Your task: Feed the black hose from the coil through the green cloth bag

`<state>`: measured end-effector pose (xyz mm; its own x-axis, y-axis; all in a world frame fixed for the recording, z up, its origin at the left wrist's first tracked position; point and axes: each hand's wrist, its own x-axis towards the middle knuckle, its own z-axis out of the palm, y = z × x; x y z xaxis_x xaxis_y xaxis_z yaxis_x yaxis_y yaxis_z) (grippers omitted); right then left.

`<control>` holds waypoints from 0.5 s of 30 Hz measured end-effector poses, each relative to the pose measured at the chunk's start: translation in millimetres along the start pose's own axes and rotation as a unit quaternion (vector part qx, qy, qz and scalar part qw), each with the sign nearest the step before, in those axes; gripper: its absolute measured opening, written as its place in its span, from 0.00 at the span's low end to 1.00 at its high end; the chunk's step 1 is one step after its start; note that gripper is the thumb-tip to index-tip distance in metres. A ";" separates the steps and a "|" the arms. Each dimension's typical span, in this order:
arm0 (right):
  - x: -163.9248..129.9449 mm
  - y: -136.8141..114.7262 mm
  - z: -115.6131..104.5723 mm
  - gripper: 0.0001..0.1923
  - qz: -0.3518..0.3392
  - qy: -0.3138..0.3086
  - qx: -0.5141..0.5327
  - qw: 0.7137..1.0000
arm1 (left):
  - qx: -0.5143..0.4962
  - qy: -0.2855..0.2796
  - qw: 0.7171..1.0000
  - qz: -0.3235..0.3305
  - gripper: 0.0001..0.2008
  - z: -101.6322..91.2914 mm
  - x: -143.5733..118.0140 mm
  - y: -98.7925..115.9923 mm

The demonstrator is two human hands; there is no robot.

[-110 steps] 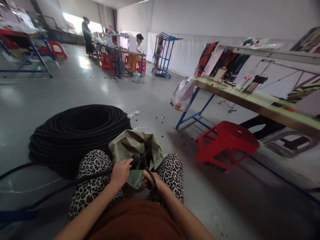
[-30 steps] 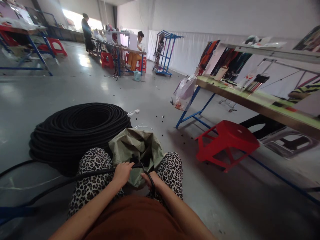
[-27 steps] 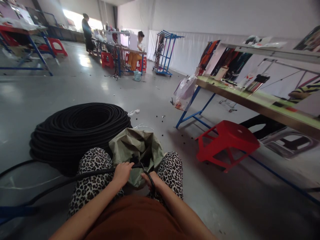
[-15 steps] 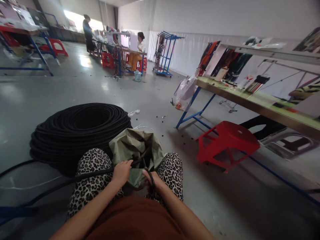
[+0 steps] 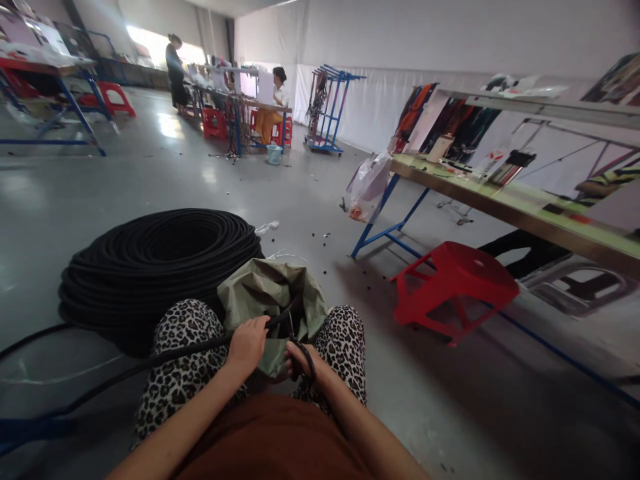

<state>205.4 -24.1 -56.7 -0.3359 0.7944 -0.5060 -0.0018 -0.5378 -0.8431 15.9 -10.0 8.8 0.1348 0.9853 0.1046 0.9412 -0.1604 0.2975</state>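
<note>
Two hands low between the knees, one length of black cord [image 5: 193,347] between them and the coil [image 5: 125,275] on the floor at the left. The cord comes off to the left, crosses the left knee [image 5: 187,327] and passes through the left hand [image 5: 247,350] — fingers curled right round it, a firm hold by the look of it. Beyond that grip a free end juts over the mouth of the olive bag [image 5: 246,288].

Right hand [image 5: 301,357]: fingers wrapped in the dark handles of the scissors [image 5: 307,353], blades pointing up and away into the bag's mouth. Whether the blades stand apart or together is too small to tell.

Just changed: half a second ago only a short stub stuck out past the left hand, with a gap before the blades. Now the free end is longer and reaches the blades, perhaps a little past them. A second ago, cord and blades met too. My reading: a piece came away in between, and a new length has been fed out to the scissors; this cut looks not yet made.

Bag slumped against both knees, mouth gaping; dark stuff inside, not clear what. Small dark bits [image 5: 325,272] lie on the floor beyond. Red stool [image 5: 463,267] well off to the right, near a desk [image 5: 500,193] — neither touched.
</note>
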 end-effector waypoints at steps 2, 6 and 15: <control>3.2 2.8 -0.2 0.39 0.000 -0.003 -0.009 1.000 | 0.002 0.000 1.000 0.000 0.16 2.3 0.3 -1.7; 12.3 11.4 -1.5 0.35 0.001 -0.008 -0.005 1.000 | 0.005 -0.002 1.000 0.005 0.16 4.8 -0.5 -3.5; 17.5 16.9 -1.2 0.34 0.003 -0.011 0.010 1.000 | 0.009 -0.016 1.000 0.016 0.16 1.4 -5.2 -0.1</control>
<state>200.6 -19.0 -80.0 -0.3565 0.7847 -0.5072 -0.0189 -0.5488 -0.8358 15.5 -15.0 6.9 0.1745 0.9811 0.0835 0.9415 -0.1911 0.2775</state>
